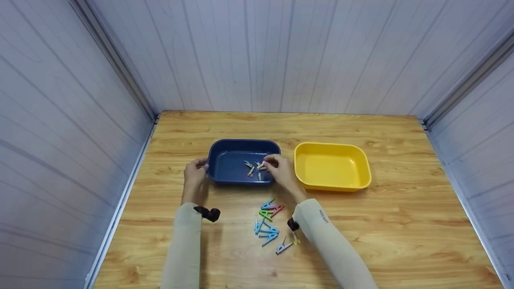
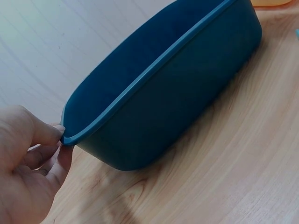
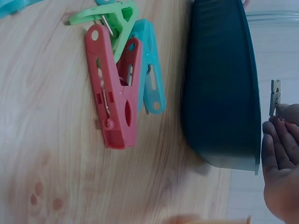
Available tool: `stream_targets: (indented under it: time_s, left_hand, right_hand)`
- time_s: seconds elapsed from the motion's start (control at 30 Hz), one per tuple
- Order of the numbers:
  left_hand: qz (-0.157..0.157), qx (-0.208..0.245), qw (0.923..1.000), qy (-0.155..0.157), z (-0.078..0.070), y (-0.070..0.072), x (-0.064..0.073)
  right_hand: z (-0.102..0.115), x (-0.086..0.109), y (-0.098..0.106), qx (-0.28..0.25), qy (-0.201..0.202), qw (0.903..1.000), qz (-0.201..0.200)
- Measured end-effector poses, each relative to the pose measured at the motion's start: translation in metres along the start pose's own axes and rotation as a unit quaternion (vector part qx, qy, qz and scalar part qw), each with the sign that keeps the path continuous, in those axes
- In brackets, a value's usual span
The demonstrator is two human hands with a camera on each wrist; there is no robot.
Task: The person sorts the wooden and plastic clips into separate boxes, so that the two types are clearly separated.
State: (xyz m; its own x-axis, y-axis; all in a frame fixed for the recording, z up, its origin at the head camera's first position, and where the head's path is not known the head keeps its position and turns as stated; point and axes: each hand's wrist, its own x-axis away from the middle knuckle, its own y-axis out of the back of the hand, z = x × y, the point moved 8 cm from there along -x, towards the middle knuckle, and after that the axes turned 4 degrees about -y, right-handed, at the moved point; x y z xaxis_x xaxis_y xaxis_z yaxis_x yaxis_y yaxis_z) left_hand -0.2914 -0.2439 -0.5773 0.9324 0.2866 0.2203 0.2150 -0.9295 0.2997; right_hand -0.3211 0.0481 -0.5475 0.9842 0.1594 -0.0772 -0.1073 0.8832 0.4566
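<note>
A dark blue plastic bin (image 1: 227,164) stands on the table, with several small wooden clothespins (image 1: 251,168) at the right of its floor. My left hand (image 1: 194,174) pinches the bin's left rim between thumb and fingers, plain in the left wrist view. Over the bin's right end, my right hand (image 1: 283,172) pinches one small wooden clothespin (image 3: 275,95) by its lower end, raised above the rim in the right wrist view. Larger plastic clothespins lie in front of the bin: a red clothespin (image 3: 114,93), a green clothespin (image 3: 117,23) and several blue clothespins (image 1: 270,229).
A yellow bin (image 1: 333,166) sits just right of the blue one. Closer to me lie a pale purple clothespin (image 1: 283,247) and a small yellowish piece (image 1: 296,241) beside my right sleeve. White panel walls (image 1: 265,56) enclose the wooden table (image 1: 401,224) on three sides.
</note>
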Motion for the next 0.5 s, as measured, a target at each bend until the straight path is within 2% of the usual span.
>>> stream_targets:
  time_s: [0.13,0.3,0.5]
  left_hand:
    - [-0.002,0.027,0.9995,0.016,0.0010,-0.0015,0.0008]
    - [-0.001,0.021,0.9996,0.017,0.0016,-0.0021,0.0020]
    - [-0.005,0.019,0.9997,0.010,0.0025,-0.0008,0.0006]
  right_hand:
    - [0.0005,-0.0010,0.0012,-0.008,-0.001,1.0000,-0.002]
    - [0.0006,-0.0001,0.0018,-0.005,-0.009,1.0000,0.002]
    - [0.0012,0.0014,0.0015,-0.016,0.005,0.9998,0.012]
